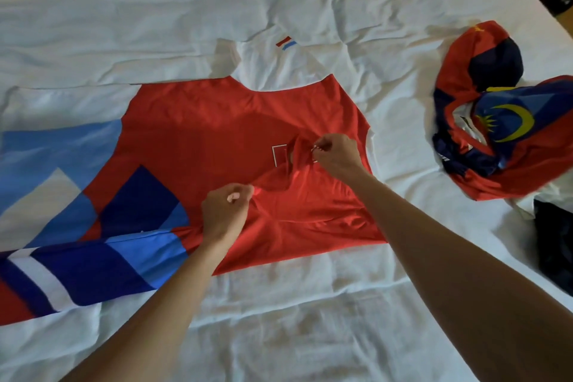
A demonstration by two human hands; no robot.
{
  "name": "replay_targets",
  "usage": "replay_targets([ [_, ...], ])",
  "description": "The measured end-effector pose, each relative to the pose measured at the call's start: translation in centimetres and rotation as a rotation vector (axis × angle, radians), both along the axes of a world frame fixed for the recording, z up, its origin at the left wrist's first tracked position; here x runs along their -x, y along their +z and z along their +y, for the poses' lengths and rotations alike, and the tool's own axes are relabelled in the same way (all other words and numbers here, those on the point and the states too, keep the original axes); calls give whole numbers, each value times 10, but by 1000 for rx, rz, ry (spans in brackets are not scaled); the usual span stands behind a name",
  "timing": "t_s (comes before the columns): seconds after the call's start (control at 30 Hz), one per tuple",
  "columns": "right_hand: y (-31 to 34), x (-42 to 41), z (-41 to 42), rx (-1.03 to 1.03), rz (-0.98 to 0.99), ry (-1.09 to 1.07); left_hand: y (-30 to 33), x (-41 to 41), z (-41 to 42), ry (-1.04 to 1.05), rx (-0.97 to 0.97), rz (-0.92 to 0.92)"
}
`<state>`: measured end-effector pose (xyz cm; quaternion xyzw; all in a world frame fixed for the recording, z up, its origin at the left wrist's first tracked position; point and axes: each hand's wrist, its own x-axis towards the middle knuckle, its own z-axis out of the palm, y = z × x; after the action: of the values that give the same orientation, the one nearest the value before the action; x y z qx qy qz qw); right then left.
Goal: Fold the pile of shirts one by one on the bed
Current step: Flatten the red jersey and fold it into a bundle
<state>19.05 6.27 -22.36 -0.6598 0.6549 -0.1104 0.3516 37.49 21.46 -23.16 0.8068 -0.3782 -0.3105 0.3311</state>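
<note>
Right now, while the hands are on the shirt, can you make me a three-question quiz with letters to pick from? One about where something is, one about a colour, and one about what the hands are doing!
1. Where is the crumpled pile of shirts?
A. To the right of the red shirt
B. On top of the red shirt
C. Under the left arm

2. What colour is the middle of the shirt being folded?
A. Green
B. Red
C. Yellow

3. What are the two hands doing?
A. Resting flat on the sheet
B. Pointing at the pile
C. Pinching the red cloth

Answers:
1. A, the pile sits apart on the white bed sheet, right of the spread shirt.
2. B, its body is red, with blue and white blocks on the left.
3. C, the left hand and right hand each bunch up red cloth.
</note>
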Motion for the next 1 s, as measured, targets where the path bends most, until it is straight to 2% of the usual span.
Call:
replay_targets([
  [0.07, -7, 3, 4, 18, -34, -55, 0, 2, -7, 50, -27, 18],
  [0.17, -13, 1, 8, 17, -48, -69, 1, 5, -11, 22, 18, -4],
  [0.33, -13, -4, 0, -27, -48, -100, 1, 10, -23, -39, -36, -42],
  [0.43, -11, -1, -1, -12, -65, -86, -2, 6, -37, 63, -53, -15],
  [0.6, 7, 17, 29, 151, -318, -158, 5, 6, -33, 2, 171, 148],
  [0.67, 10, 34, 55, 237, -316, -145, 5, 8, -16, -32, 238, 185],
  [0.77, -3, 62, 99, 412, -118, 0, 0, 14, 17, -164, 312, 82],
  [0.83, -20, 75, 122, 427, 20, 77, -13, 16, 34, -288, 353, -36],
  [0.93, -30, 81, 134, 452, 65, 95, -33, 16, 45, -396, 340, -248],
  [1.0, -25, 78, 131, 506, 49, 90, -33, 17, 46, -410, 383, -303],
])
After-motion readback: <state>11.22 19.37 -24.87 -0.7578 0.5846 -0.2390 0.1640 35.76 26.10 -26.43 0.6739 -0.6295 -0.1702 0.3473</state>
